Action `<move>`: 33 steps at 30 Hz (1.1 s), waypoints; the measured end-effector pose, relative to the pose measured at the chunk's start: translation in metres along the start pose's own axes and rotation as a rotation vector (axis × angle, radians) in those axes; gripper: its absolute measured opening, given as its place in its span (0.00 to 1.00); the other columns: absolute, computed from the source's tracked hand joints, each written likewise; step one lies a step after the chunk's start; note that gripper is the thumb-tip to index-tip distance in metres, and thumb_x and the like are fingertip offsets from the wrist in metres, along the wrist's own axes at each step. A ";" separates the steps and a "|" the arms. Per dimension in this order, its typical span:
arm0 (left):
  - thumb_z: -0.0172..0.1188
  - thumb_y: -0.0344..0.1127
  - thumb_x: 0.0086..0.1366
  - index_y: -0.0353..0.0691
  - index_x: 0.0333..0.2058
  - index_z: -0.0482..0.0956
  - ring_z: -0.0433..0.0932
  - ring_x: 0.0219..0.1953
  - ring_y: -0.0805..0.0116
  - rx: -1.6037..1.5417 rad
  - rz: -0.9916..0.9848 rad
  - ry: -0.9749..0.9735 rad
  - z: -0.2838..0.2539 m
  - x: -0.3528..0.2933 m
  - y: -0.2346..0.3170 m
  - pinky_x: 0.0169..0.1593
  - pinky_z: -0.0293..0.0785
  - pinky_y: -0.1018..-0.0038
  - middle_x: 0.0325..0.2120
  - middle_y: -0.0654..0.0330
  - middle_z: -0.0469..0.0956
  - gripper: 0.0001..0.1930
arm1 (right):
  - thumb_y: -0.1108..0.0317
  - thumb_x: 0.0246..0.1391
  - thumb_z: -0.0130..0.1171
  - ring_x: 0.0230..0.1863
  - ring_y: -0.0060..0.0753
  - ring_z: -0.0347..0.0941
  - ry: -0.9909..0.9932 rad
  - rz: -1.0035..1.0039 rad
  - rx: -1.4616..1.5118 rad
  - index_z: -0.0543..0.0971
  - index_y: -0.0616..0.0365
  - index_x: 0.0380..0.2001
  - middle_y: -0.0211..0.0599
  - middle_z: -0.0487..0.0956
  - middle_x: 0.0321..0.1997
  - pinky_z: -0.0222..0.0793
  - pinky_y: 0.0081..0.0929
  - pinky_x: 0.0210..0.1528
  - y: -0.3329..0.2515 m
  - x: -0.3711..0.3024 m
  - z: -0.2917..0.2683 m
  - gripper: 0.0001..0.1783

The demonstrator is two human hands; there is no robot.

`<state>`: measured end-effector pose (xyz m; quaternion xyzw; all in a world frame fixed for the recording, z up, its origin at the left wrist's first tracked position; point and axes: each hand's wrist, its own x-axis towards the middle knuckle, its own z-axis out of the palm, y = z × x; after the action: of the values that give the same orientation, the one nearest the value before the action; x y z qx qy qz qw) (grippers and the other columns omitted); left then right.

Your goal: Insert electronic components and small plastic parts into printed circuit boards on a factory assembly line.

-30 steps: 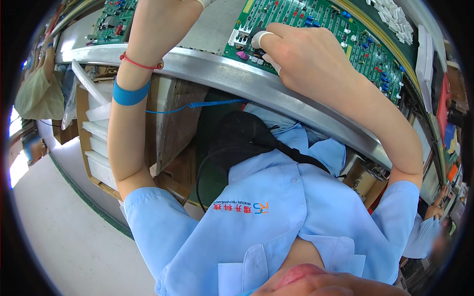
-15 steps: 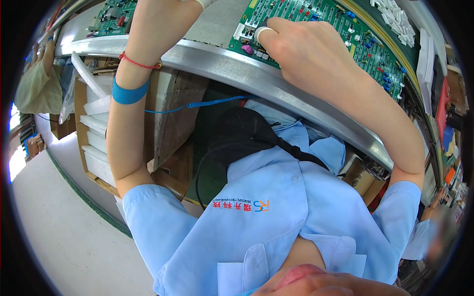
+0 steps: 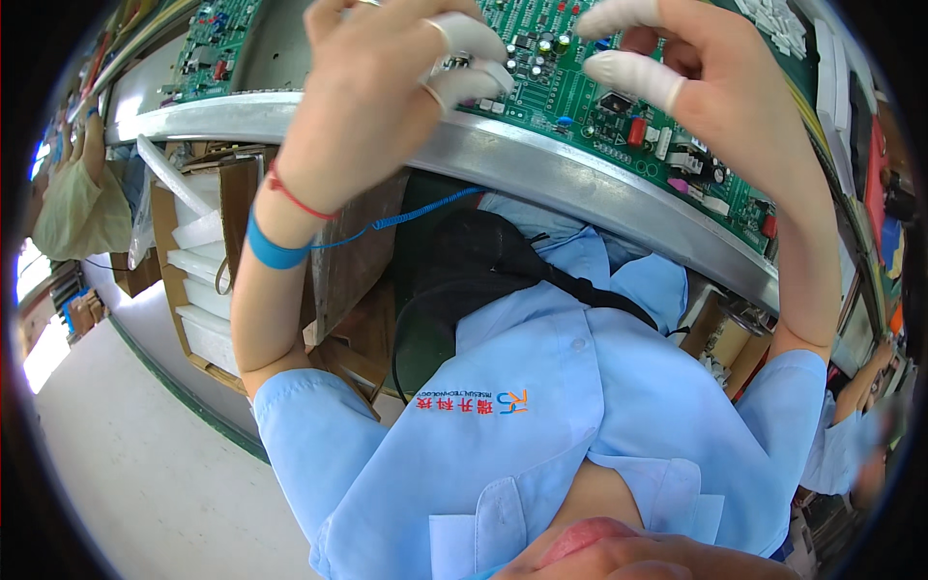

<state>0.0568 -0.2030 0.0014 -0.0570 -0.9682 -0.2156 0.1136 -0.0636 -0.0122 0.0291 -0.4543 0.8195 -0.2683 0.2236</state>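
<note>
Head view looks straight down at both hands hovering over a green circuit board (image 3: 619, 106) that lies on the table, just behind its rounded metal edge (image 3: 541, 179). Left hand (image 3: 372, 92) has white finger cots on, and its fingers (image 3: 474, 43) are pinched narrow on something small and pale right above the board — too tiny for me to say what it is, could be a component. Right hand (image 3: 715, 87) sits beside it with its capped fingers (image 3: 633, 77) curled and slightly apart, holding nothing that I can make out.

What I'd worry about: that little part is held by fingertips only, and rubber cots are slippery, so it could pop out and drop among the capacitors and connectors, or off the table edge into the cardboard boxes (image 3: 208, 280) below. Also the board is packed tight — a right-hand finger drifting down could bend the orange component (image 3: 635, 130) or its neighbours. The blue wrist strap (image 3: 274, 249) has its coiled cord (image 3: 416, 215) running under the table edge; if the left arm reaches further over, I'd guess the cord could go taut and jerk the hand mid-placement. A second board (image 3: 208, 48) sits well apart to the left, out of harm's way.
</note>
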 end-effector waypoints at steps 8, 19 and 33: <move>0.63 0.31 0.54 0.47 0.31 0.81 0.70 0.49 0.62 0.315 0.242 -0.021 0.036 -0.005 -0.008 0.57 0.51 0.62 0.46 0.65 0.73 0.05 | 0.68 0.56 0.59 0.23 0.07 0.59 0.152 0.115 0.204 0.80 0.53 0.45 0.20 0.74 0.30 0.51 0.11 0.22 0.066 -0.043 -0.001 0.12; 0.63 0.30 0.54 0.38 0.25 0.79 0.74 0.36 0.65 0.359 0.342 0.039 0.040 -0.003 -0.006 0.49 0.61 0.67 0.35 0.63 0.77 0.03 | 0.74 0.52 0.60 0.16 0.12 0.65 0.267 0.390 0.291 0.79 0.65 0.36 0.29 0.76 0.24 0.60 0.12 0.17 0.068 -0.063 -0.031 0.08; 0.67 0.34 0.47 0.44 0.39 0.80 0.72 0.43 0.62 0.296 0.243 -0.041 0.018 0.006 0.014 0.55 0.54 0.63 0.39 0.64 0.75 0.17 | 0.65 0.56 0.59 0.17 0.09 0.57 0.350 0.098 0.119 0.79 0.54 0.45 0.23 0.75 0.25 0.51 0.13 0.18 0.125 -0.050 -0.056 0.13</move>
<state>0.0498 -0.1817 -0.0075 -0.1603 -0.9775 -0.0541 0.1263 -0.1518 0.0996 -0.0024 -0.3464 0.8497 -0.3800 0.1168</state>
